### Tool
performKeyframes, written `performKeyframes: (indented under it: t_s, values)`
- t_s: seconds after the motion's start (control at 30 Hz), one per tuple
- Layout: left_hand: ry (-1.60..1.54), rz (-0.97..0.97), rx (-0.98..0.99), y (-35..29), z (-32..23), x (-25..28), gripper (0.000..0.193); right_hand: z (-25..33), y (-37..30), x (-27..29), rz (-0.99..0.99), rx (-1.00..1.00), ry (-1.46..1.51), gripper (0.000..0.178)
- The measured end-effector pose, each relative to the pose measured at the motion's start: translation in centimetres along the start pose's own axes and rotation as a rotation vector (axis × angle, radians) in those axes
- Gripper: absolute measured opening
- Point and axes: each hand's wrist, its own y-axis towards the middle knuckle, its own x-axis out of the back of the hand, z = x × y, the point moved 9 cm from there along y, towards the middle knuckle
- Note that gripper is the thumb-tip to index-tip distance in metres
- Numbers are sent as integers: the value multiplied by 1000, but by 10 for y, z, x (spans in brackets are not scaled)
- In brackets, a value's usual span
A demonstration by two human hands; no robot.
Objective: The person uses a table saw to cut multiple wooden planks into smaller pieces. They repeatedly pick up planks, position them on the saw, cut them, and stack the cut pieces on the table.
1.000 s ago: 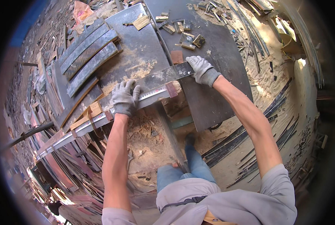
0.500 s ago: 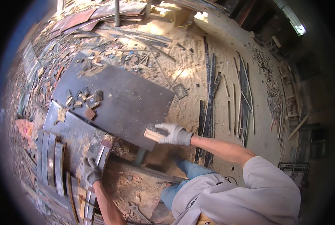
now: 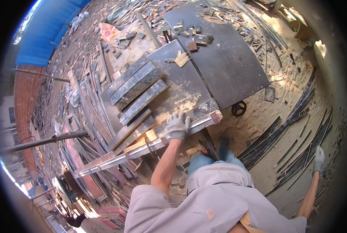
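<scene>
Dark wooden strips [image 3: 136, 91] lie stacked on the table beside a black handwheel [image 3: 238, 108] and blue sheeting [image 3: 47, 29].

The left hand [image 3: 178, 126], in a grey knitted cloth glove, rests on a long pale metal rail [image 3: 142, 149] with a dull sheen. The dark matt board tabletop [image 3: 235, 73] is smooth and dusted with rough sawdust. Dark film-faced wooden planks [image 3: 136, 91] look worn.

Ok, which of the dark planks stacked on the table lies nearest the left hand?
The lowest, rightmost plank of the stack: its lower end comes closest to the gloved left hand resting on the metal rail.
</scene>
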Motion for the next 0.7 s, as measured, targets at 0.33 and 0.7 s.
performKeyframes:
  t_s: [0.33,0.7]
  values:
    - [-169,97,117,-143,-53,-40,82,319,-324,-476,875,547,153,61]
    - [-222,25,-133,-171,-56,30,107,315,-338,-387,1136,294,455,41]
